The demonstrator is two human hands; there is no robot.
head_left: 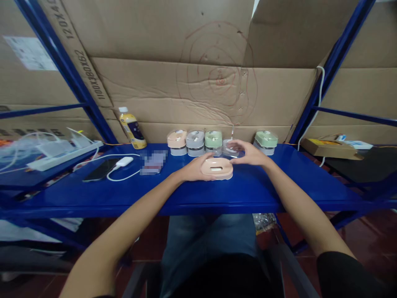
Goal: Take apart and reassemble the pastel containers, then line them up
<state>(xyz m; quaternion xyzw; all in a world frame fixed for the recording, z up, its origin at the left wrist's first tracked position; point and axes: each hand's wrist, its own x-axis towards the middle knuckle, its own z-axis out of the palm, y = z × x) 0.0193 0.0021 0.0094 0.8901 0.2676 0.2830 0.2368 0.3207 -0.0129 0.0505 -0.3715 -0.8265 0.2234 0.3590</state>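
A peach oval lid-like piece with a slot in its top [217, 168] is held low over the blue shelf, near its middle. My left hand [197, 168] grips it at its left end, thumb in front and fingers behind. Behind it, my right hand [246, 152] has its fingers curved around the right side of a clear, rounded piece [229, 147]. Several lidded containers line the back: a peach one [177, 142], a grey one [196, 142] and a green one [213, 140]. Another green container [266, 142] sits right of my right hand.
On the blue shelf [130, 194], a yellow bottle [133, 129] stands at the back left. A phone [101, 169], a white charger with cable [124, 162] and a blurred flat item [153, 162] lie left. An open cardboard box [331, 149] is far right.
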